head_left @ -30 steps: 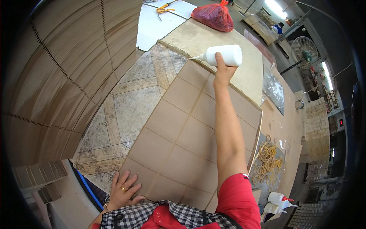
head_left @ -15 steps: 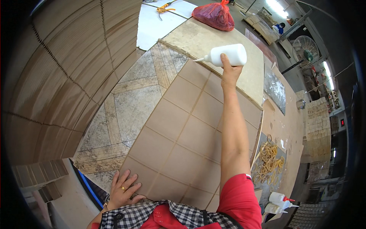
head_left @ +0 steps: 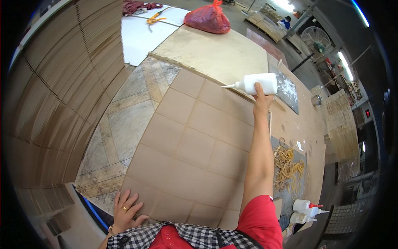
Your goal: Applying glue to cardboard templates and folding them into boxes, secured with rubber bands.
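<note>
My right hand (head_left: 262,99) grips a white squeeze bottle (head_left: 260,84), tilted on its side above the far right part of a brown board. The bottle's thin nozzle points left, over the board's far edge strip. Grid lines divide the brown board (head_left: 195,141) into squares. Flat on its near left corner rests my left hand (head_left: 125,212), fingers spread, a ring on one of them. Under the board lies a patterned sheet (head_left: 128,120) with stone and wood motifs, showing along the left side.
A tall stack of brown boards (head_left: 54,91) rises at the left. Beyond lie a red plastic bag (head_left: 207,18) and an orange-handled tool (head_left: 154,19). Rubber bands (head_left: 288,166) and several bottles (head_left: 304,209) sit at the right. Far back are a fan (head_left: 316,39) and a person (head_left: 286,21).
My right hand has carried the bottle rightward and nearer along the board's far side. The whole view has shifted. My left hand still lies on the near left corner.
</note>
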`<state>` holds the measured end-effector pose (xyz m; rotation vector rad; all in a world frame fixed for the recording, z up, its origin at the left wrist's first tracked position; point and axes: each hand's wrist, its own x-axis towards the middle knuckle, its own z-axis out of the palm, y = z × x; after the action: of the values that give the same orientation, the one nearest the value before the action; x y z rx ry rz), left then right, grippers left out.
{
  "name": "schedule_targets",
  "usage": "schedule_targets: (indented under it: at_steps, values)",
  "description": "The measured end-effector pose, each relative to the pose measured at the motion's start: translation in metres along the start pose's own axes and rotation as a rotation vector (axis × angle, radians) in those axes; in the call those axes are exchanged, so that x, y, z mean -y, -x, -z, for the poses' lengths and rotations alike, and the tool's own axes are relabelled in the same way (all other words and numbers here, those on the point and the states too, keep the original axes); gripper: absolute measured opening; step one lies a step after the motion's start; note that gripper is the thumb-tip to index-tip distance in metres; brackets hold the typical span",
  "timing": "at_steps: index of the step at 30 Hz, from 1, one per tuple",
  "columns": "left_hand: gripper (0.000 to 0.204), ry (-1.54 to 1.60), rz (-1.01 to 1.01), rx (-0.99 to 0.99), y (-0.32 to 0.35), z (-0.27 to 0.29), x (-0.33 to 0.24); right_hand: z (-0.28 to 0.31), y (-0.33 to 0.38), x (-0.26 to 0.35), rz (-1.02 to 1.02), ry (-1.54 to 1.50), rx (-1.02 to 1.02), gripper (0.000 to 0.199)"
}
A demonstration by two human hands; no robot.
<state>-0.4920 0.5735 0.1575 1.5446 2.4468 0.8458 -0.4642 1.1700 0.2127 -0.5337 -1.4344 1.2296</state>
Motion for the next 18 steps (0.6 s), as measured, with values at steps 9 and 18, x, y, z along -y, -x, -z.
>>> schedule_targets:
  at_steps: [9,18]
  values:
    - [0.047,0.002,0.024,-0.013,0.002,-0.002,-0.001,0.111,0.001,0.028,-0.024,0.061,-0.138,0.054]
    - [0.052,-0.058,-0.054,-0.005,0.012,-0.009,0.016,0.174,0.004,0.065,-0.063,0.223,-0.235,0.059]
